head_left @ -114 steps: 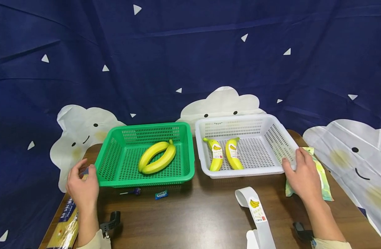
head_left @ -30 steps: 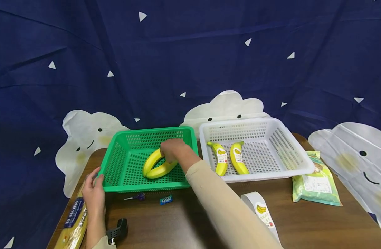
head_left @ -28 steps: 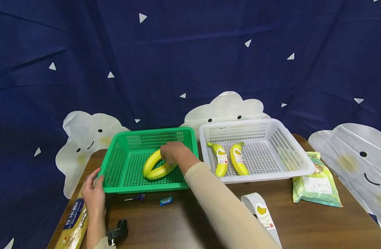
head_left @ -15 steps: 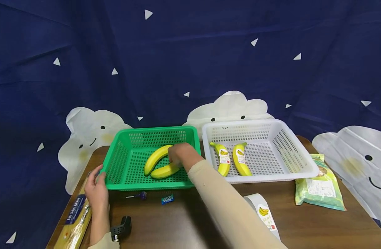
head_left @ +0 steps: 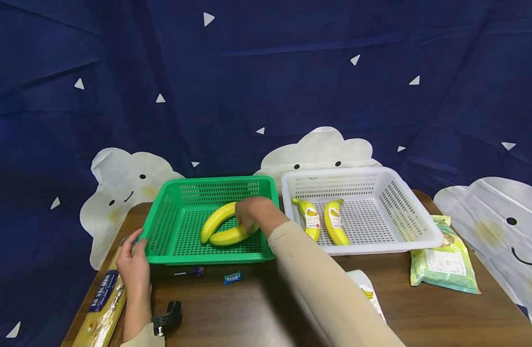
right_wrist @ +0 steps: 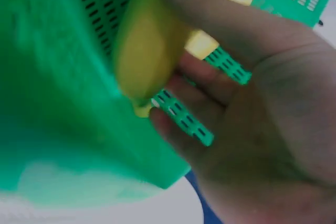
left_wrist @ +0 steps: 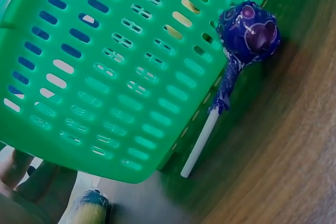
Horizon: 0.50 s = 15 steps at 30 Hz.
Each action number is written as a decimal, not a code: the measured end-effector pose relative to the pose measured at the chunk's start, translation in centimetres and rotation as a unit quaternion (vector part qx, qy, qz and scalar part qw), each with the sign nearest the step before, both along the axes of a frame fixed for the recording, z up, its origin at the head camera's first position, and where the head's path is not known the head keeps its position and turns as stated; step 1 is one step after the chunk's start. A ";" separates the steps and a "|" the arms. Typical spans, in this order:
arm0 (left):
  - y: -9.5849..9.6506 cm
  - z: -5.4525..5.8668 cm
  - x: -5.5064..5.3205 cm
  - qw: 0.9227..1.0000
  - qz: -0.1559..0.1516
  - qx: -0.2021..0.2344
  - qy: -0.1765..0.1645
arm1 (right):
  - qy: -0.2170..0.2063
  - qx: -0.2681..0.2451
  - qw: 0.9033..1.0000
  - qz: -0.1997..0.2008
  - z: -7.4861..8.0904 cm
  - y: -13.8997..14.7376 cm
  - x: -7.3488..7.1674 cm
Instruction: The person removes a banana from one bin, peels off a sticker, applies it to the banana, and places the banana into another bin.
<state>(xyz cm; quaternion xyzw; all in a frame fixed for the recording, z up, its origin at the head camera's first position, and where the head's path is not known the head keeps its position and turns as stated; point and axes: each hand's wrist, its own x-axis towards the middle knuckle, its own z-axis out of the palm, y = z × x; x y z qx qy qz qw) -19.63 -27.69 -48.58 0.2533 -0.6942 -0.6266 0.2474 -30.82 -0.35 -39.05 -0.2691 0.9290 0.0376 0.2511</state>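
Note:
Inside the green plastic basket [head_left: 207, 260] my right hand [head_left: 259, 214] grips a banana [head_left: 228, 236], its thumb and fingers on either side of the fruit in the right wrist view. A second banana [head_left: 214, 222] lies just left of it; the hand hides one end of each. My left hand [head_left: 134, 267] touches the basket's front left corner with relaxed fingers, partly seen beside the green wall in the left wrist view. To the right stands a white basket [head_left: 374, 249] containing two bananas [head_left: 310, 224] with printed stickers.
A lollipop [head_left: 198, 272] and a small blue candy [head_left: 233, 277] lie before the green basket. A spaghetti pack [head_left: 102, 308] is at the left edge, a green snack bag [head_left: 443, 262] at right. A banana sticker strip [head_left: 362, 279] is partly behind my right sleeve.
My right hand has gone from the white basket's right edge into the green basket and grips a banana. That banana's near end has parted from the other's. My left hand stays by the green corner.

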 end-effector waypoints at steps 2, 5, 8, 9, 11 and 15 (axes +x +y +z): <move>0.0 0.0 0.0 1.000 -0.001 -0.001 -0.001 | -0.010 -0.013 1.000 0.011 0.4 0.1 -0.1; 0.0 0.1 -0.1 1.000 -0.004 0.002 0.003 | -0.001 -0.022 0.999 0.032 1.4 0.2 -0.1; 0.0 0.1 0.0 1.000 -0.007 0.013 0.003 | 0.017 -0.037 0.998 0.048 2.2 0.7 0.1; 0.0 0.2 0.0 1.000 -0.007 0.016 0.004 | 0.025 -0.045 0.997 0.054 2.4 1.0 0.2; 0.0 0.1 0.1 1.000 -0.007 0.022 0.002 | 0.035 -0.069 0.995 0.064 2.6 1.7 0.5; 0.0 0.0 0.2 1.000 -0.011 0.026 0.005 | 0.077 -0.119 0.986 0.089 3.1 3.6 1.4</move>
